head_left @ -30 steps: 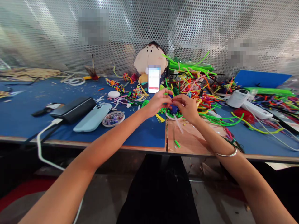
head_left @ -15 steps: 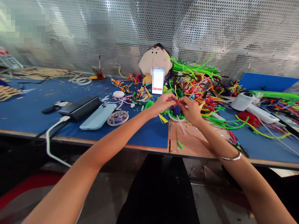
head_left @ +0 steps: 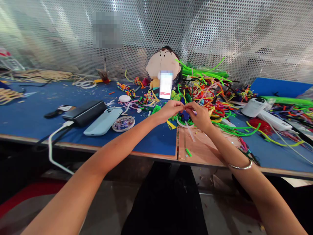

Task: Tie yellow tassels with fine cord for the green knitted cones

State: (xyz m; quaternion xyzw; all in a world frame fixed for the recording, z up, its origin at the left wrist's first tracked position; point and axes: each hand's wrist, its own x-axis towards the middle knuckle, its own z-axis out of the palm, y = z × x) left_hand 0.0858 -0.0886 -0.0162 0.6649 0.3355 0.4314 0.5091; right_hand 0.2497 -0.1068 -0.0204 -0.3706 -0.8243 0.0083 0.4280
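Note:
My left hand and my right hand meet fingertip to fingertip over the table's middle. Both pinch a small craft piece made of blue and green pipe cleaners, mostly hidden between the fingers. Under the hands lies a white ring on the table, and a pale thin stick slants down from the right hand. A silver bangle circles my right wrist.
A heap of coloured pipe cleaners spreads at the right. A plush doll props a phone behind the hands. At the left lie a power bank, a light-blue phone and a bead dish. A perforated metal screen backs the table.
The view has shifted slightly. My hands stay together on the small piece, with the fingertips drawn a little closer and higher than a second ago.

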